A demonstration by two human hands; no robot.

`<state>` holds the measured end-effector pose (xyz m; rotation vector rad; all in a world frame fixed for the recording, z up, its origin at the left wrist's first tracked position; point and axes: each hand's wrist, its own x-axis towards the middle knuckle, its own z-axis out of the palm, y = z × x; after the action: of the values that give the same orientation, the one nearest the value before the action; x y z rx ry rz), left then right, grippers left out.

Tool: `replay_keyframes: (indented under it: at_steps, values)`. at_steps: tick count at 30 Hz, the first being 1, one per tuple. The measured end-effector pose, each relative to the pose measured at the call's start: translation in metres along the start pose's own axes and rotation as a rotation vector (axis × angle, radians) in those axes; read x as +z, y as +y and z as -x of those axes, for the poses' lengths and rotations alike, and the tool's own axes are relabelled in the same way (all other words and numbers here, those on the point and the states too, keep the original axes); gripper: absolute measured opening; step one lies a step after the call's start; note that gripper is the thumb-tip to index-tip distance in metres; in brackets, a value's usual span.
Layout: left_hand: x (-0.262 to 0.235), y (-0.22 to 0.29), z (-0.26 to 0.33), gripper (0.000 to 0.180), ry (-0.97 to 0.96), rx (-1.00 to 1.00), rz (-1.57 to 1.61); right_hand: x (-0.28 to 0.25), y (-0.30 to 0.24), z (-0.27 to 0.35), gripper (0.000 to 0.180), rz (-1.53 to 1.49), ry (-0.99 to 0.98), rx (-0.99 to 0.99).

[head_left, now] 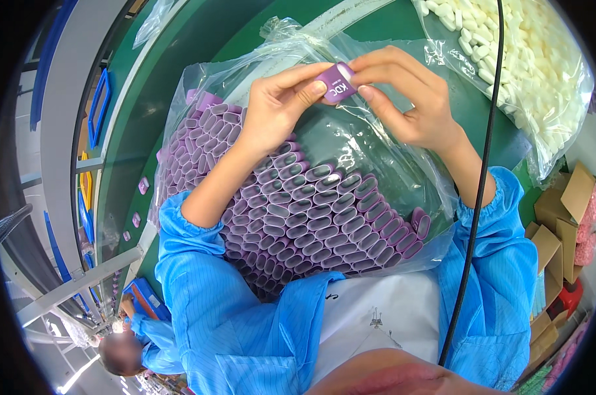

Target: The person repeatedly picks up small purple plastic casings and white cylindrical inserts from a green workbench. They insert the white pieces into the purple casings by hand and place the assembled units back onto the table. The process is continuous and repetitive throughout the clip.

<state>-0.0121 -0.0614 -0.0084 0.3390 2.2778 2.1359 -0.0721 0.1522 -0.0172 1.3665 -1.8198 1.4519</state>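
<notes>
Both hands up over the middle of the green surface (179, 85), clamped on one purple sleeve (336, 82) between them. Left hand (278, 102): thumb and forefinger pinch the sleeve's left end. Right hand (403, 99): fingertips close on its right end and top edge, thumb underneath. Hands are together, fingertips nearly touching across the part. The sleeve is a short flat purple tube with white print on the face, tilted, lifted clear of everything below.

Directly beneath: large clear plastic bag (377, 151), open and crumpled, lying on the surface. Inside it, a dense stack of matching purple sleeves (311, 217), packed in rows with open oval ends facing up, filling the bag's left and near portions. Far right part of the bag under the hands is mostly bare film. Left forearm rests across the stack.

Upper right: second clear bag full of small white parts (528, 66), just beside the first bag, edges touching or overlapping, can't tell which. Black cable (482, 164) hangs down in front of the right forearm. Both arms are in blue striped sleeves with gathered cuffs.

A few loose purple pieces (140, 197) lie on the surface left of the bag. Cardboard boxes (561, 217) at right edge, below the surface. Lower left, another person in blue (146, 336), well apart.
</notes>
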Motion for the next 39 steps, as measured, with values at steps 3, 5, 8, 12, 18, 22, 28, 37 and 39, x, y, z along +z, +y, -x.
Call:
replay_keyframes:
  at_steps: [3,5,8,12,18,22,28,37,39]
  values:
    - [0.001,0.001,0.001,0.027,0.007,0.05,-0.04,0.003,-0.006,-0.002,0.02,0.011,0.028,0.001]
    - [0.004,0.003,0.002,0.028,0.032,-0.01,0.027,0.009,-0.006,0.001,0.023,0.037,0.046,-0.012]
    - [0.002,0.004,0.003,0.028,0.057,-0.047,0.028,0.006,0.0,-0.001,0.025,0.112,0.039,-0.091]
    - [-0.032,0.025,-0.018,0.027,0.054,0.034,-0.392,-0.024,0.027,-0.014,0.017,0.248,0.311,0.074]
    - [-0.166,0.009,-0.092,0.034,0.117,-0.227,-0.703,-0.061,0.129,0.012,0.013,0.73,0.193,0.415]
    - [-0.207,-0.042,-0.089,0.034,0.084,-0.263,-1.116,-0.036,0.15,0.0,0.017,0.98,0.156,0.455]
    - [-0.067,0.015,-0.049,0.026,0.046,0.206,-1.069,-0.042,0.166,0.008,0.013,1.194,0.097,0.36]
    - [0.036,0.032,0.03,0.028,-0.646,-0.027,-0.765,-0.032,0.077,-0.013,0.005,0.983,0.243,0.102]
    - [0.032,0.025,0.02,0.022,-0.646,-0.032,-0.677,-0.029,0.062,-0.011,0.006,0.881,0.253,0.125]
